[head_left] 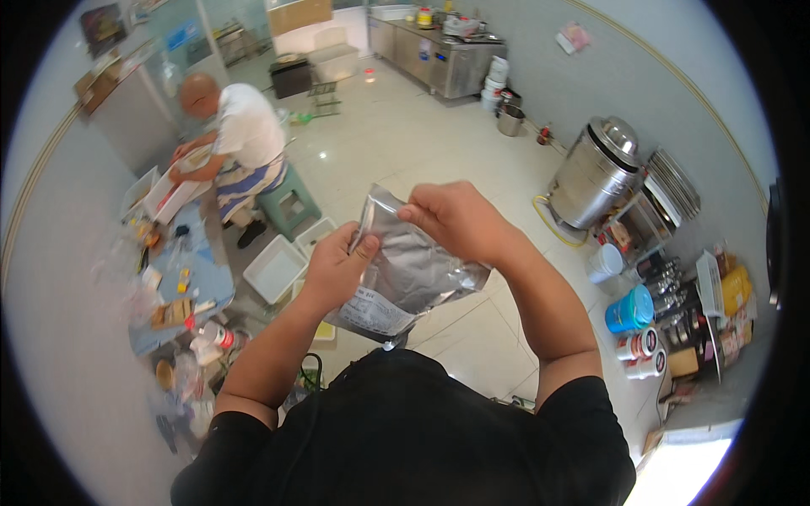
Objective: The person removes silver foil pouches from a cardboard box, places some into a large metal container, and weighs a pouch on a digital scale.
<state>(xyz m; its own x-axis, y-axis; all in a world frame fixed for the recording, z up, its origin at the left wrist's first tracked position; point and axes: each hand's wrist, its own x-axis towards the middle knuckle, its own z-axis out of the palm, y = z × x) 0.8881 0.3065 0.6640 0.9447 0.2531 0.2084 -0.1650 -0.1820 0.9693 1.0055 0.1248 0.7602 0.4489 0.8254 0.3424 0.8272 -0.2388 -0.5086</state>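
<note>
A silver foil pouch (413, 270) with a white printed label (371, 310) hangs tilted in front of my chest. My left hand (337, 260) grips its left edge, thumb on the near face and fingers behind. Closed in a pinch, my right hand (451, 218) holds the top edge near the upper corner. The bag bulges below my hands, and its lower right corner juts out under my right wrist. Whether its top edge is torn cannot be made out.
A person (245, 135) sits on a green stool (288, 202) at the left, hands in a white bin (164, 198). Beside them stands a cluttered blue-topped table (202, 261). White tubs (277, 268) lie on the floor. At the right stand a steel drum (595, 173) and several buckets (630, 309).
</note>
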